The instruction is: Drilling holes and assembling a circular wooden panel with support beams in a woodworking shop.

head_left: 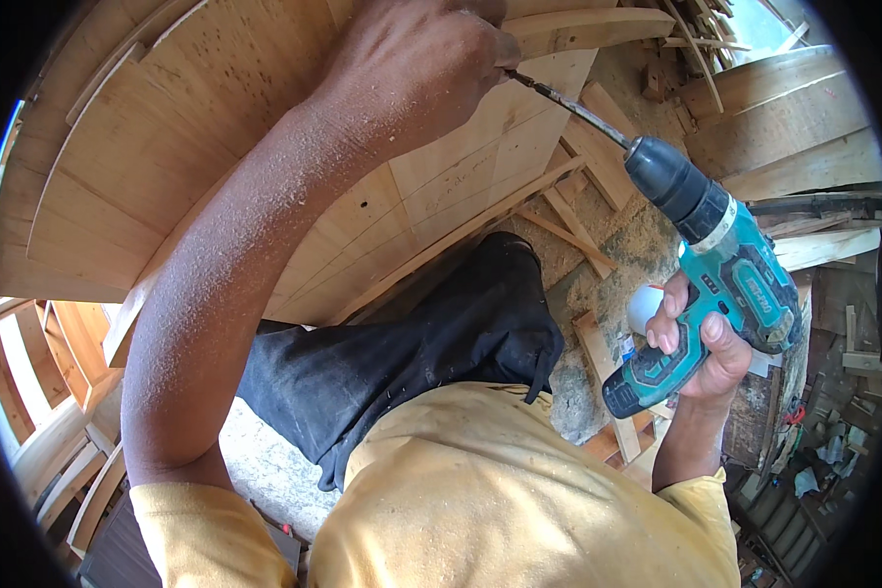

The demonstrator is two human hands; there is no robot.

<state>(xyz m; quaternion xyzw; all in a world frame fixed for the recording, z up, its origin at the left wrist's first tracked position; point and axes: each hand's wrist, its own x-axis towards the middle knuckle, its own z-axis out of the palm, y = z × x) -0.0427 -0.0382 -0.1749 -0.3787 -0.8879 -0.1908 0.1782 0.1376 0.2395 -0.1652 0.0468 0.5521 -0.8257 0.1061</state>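
My right hand [706, 343] is wrapped round the grip of a teal and black cordless drill [745, 284], held tilted up to the left. A long, thin driver bit [583, 113] runs from its black chuck to my left hand [421, 73]. The left fingers are bent together at the bit's tip, partly cut off by the upper edge. What they pinch is hidden. Beneath that hand, a large panel of joined wooden boards [441, 191] spreads out, with a curved wooden strip [588, 31] along its far side. Sawdust coats my left forearm.
Loose wood strips [578, 230] lie on the dusty floor beside my knee. Curved planks [784, 108] are stacked at the far right. A white round object [645, 306] stands behind the drill grip. At the left are wooden frames [73, 343] and more curved pieces [88, 490].
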